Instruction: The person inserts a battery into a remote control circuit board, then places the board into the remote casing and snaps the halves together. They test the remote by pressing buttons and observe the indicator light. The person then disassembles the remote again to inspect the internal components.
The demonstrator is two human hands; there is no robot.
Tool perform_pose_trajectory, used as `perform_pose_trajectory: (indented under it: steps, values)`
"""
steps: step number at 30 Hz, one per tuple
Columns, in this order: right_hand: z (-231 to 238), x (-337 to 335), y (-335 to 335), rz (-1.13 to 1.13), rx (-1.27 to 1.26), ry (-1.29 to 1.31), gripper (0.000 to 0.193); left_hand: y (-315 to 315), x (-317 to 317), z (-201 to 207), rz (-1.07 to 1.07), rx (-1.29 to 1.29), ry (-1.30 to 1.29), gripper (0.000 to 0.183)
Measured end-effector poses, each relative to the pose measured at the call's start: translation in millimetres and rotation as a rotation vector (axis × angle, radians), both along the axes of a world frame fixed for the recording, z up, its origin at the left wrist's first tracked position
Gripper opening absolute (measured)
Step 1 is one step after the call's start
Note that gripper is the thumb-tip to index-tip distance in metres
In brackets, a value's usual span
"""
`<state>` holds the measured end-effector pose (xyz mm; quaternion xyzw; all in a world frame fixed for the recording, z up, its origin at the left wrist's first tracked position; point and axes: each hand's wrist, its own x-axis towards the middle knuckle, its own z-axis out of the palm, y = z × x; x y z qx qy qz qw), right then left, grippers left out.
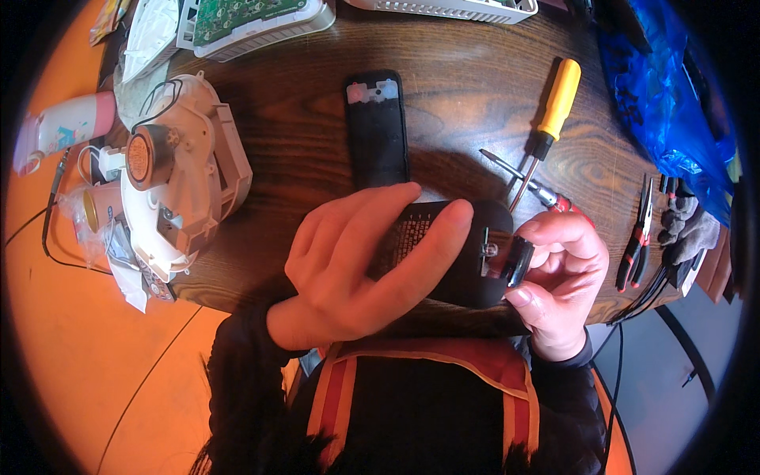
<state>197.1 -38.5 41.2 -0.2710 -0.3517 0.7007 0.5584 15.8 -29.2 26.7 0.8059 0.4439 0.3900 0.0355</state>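
Case [469, 273]: it is black and rounded, with a grid of small marks on top, and lies in front of the person, between the two hands, close to the near edge of the table [293, 111].
Long axis of the case: it runs roughly from left to right, and the right end shows a metal part [489, 248] facing the right hand [550, 269].
Left hand [356, 257]: it reaches over the case from the left and holds it, with fingers spread; the underside of this grip is hidden.
Right hand: it is narrow, thumb and finger pinching the end piece [518, 262]; it is the nearer hand to the metal part.
End piece: it is small and dark, just beside the right end of the case; whether they are joined, I cannot tell.
Panel [376, 138]: it lies flat beyond the left hand, its long axis pointing away from the person.
Screwdrivers: the yellow one [560, 99] and the red one [546, 194] lie crossed beyond the right hand.
Pliers [636, 245]: they lie to the right of the right hand, apart from it.
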Motion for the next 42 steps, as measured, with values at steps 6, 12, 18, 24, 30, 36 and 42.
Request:
perform_pose_trajectory:
  steps: [6,12,18,24,30,36,42]
  values:
    - [4.2,0.6,-1.9,0.041,-0.072,0.031,0.038,-1.0,-1.2,2.1,-0.022,-0.021,0.019,0.038]
    - [5.4,0.9,-1.1,0.060,-0.095,0.020,0.040,1.5,-0.4,-1.1,-0.011,0.028,0.035,0.038]
    - [3.5,2.2,-0.5,0.054,-0.091,0.032,0.039,1.1,0.0,-1.7,-0.007,0.029,0.048,0.037]
    - [0.9,2.0,0.7,0.041,-0.081,0.096,0.037,2.1,-0.7,-2.5,-0.010,0.028,0.046,0.037]
    - [1.6,0.9,-0.3,0.005,-0.082,-0.016,0.036,2.2,-1.9,-0.9,-0.015,0.008,0.050,0.035]
    - [-0.8,2.1,2.0,-0.066,0.027,-0.246,0.033,2.1,-3.1,0.9,-0.032,-0.002,0.041,0.034]
    - [-0.2,3.7,1.0,-0.108,0.128,-0.386,0.033,1.7,-1.6,1.1,-0.026,-0.013,0.049,0.035]
